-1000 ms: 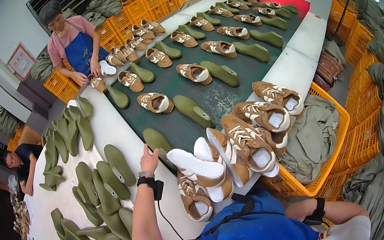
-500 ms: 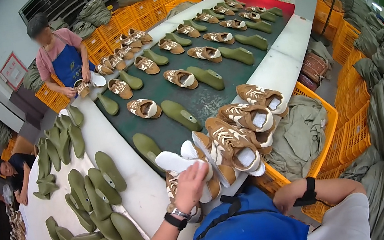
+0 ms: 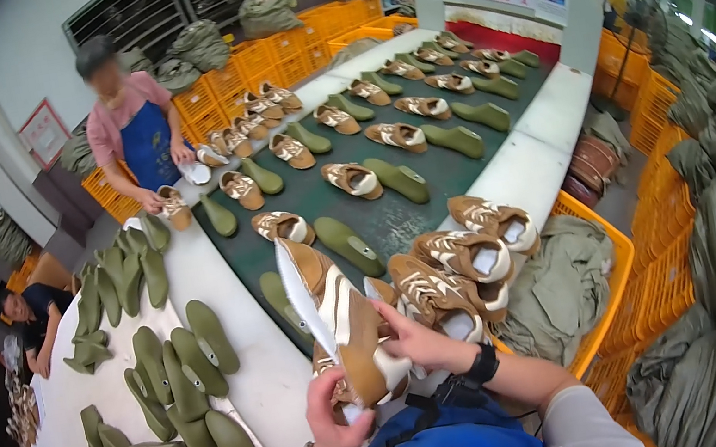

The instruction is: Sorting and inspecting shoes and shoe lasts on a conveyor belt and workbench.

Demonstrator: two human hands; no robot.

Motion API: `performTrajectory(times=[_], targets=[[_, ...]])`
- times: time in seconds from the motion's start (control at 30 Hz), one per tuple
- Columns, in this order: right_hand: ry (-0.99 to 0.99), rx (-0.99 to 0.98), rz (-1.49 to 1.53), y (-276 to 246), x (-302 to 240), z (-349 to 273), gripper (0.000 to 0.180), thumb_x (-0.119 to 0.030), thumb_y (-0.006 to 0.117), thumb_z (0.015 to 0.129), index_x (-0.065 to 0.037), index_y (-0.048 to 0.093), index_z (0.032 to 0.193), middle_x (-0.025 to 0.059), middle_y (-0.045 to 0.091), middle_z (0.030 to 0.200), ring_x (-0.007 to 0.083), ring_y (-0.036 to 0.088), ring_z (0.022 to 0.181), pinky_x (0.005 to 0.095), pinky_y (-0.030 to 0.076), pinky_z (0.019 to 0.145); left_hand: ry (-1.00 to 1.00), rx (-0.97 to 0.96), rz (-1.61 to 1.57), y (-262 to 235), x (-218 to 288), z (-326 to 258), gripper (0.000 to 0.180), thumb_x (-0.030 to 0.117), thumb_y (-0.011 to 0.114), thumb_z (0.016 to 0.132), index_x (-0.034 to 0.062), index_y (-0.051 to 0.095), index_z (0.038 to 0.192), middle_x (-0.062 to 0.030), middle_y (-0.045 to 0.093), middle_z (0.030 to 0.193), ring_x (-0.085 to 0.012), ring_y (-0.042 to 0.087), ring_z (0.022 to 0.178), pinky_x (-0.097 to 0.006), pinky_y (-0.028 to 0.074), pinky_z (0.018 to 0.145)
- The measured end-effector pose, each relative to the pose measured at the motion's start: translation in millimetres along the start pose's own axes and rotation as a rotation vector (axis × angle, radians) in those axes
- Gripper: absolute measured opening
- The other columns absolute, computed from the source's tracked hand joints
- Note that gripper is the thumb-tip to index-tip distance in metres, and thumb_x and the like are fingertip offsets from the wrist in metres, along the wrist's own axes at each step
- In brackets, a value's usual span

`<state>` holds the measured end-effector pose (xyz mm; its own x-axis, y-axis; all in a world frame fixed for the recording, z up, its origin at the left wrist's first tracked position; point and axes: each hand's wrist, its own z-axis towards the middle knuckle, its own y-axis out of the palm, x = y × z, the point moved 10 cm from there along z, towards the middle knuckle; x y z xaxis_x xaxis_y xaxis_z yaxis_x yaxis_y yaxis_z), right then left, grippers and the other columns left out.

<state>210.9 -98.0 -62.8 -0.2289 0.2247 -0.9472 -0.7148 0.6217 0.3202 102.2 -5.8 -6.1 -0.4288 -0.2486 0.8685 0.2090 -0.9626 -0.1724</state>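
Observation:
Between my hands stands a brown sneaker upper (image 3: 345, 319) with white stripes, tilted toe up, its white bottom turned to the left. My left hand (image 3: 331, 420) grips its heel end low down, thumb and fingers closed round the edge. On the other side, my right hand (image 3: 424, 341) is closed at the collar; some fingertips are hidden behind the upper. Close to the right hand lies a cluster of brown lace-up shoes (image 3: 443, 285) at the table's near corner. More shoes beneath the held upper are mostly covered by it.
A dark green conveyor belt (image 3: 406, 233) carries rows of brown shoes and green shoe lasts. Several loose lasts (image 3: 180, 373) lie on the white table at left. At right stands a yellow crate (image 3: 625, 256) with grey-green cloth. Across the belt a co-worker (image 3: 139, 132) in a blue apron handles a shoe.
The brown upper has been raised from the near pile and turned toe up. My right hand has come in from the right side to hold it with the left. The view has shifted slightly.

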Motion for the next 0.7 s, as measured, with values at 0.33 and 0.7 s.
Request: performTrajectory(times=[0.33,0.7], targets=[[-0.567,0.202,-1.026,60.6,-53.0,-1.6,0.040,-0.002,0.056,0.073,-0.006,0.049,0.112,0.0132,0.059,0.087,0.0309,0.060,0.073,0.0387,0.050,0.061,-0.137,0.147,0.705,-44.8,7.7,18.6,0.066,0.010,0.068,0.068,-0.0032,0.039,0.125,-0.0211,0.040,0.121,-0.0361,0.047,0.108,-0.038,0.041,0.093],[-0.479,0.271,-0.768,36.4,-48.1,1.0,0.037,-0.002,0.059,0.074,-0.005,0.051,0.110,0.0108,0.060,0.077,0.0223,0.062,0.066,0.0303,0.050,0.060,-0.029,0.362,0.769,-64.6,12.3,25.5,0.023,-0.001,0.056,0.075,-0.0016,0.060,0.098,-0.0163,0.064,0.084,-0.0310,0.063,0.071,-0.035,0.052,0.064]])
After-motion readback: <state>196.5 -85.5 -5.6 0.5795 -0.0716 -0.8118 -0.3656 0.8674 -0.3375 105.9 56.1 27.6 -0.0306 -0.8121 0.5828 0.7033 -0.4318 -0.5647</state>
